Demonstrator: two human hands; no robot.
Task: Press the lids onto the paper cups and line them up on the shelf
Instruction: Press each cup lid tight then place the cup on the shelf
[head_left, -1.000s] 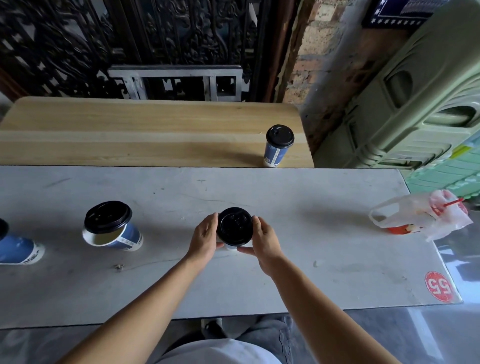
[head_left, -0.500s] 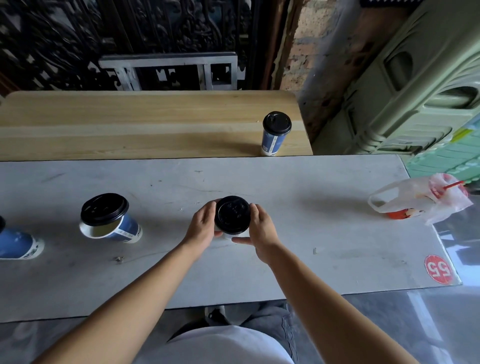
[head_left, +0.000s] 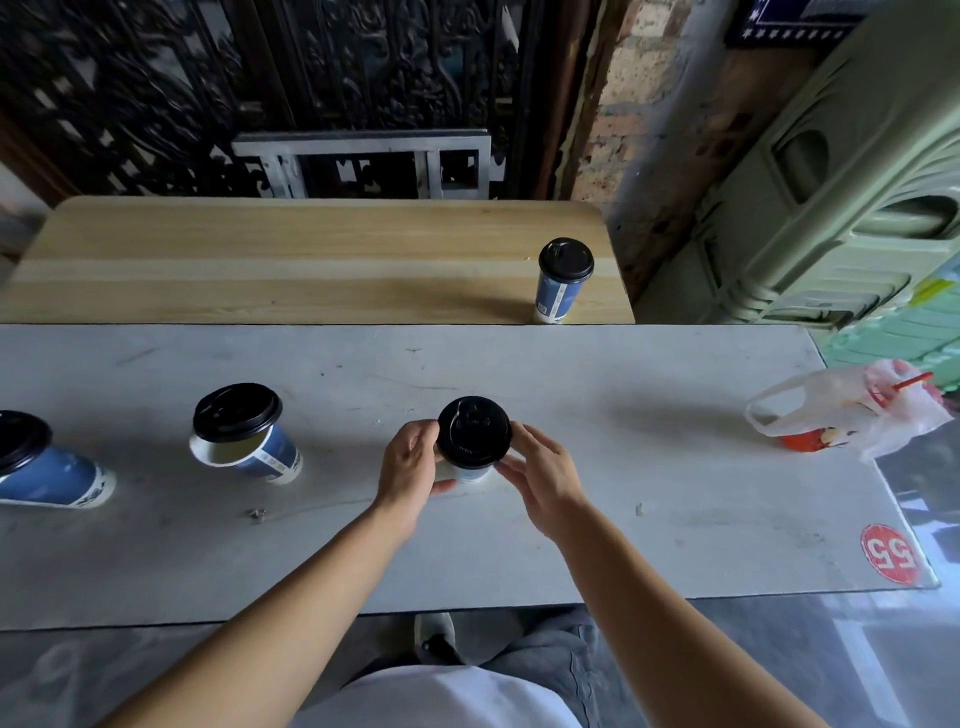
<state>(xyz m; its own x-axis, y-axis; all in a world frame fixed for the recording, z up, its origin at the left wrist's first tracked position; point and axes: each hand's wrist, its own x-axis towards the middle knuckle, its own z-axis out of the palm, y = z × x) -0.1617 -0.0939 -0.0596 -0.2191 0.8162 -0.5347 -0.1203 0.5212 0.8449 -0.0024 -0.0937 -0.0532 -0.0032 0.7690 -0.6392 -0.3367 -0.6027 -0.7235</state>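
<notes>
Bare shelf (head_left: 260, 260) left of lidded cup (head_left: 563, 280), seemingly unobstructed.

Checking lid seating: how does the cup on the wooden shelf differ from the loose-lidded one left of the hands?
The shelf cup has its lid seated flat; the left cup has its lid askew, exposing the white rim. The shelf cup stands on the wooden shelf; the left cup stands on the grey table. Both are blue with black lids.

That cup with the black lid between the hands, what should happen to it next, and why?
Probably lift it to the wooden shelf beside the lidded blue paper cup. The black plastic lid looks level, and the left hand and right hand flank it.
</notes>
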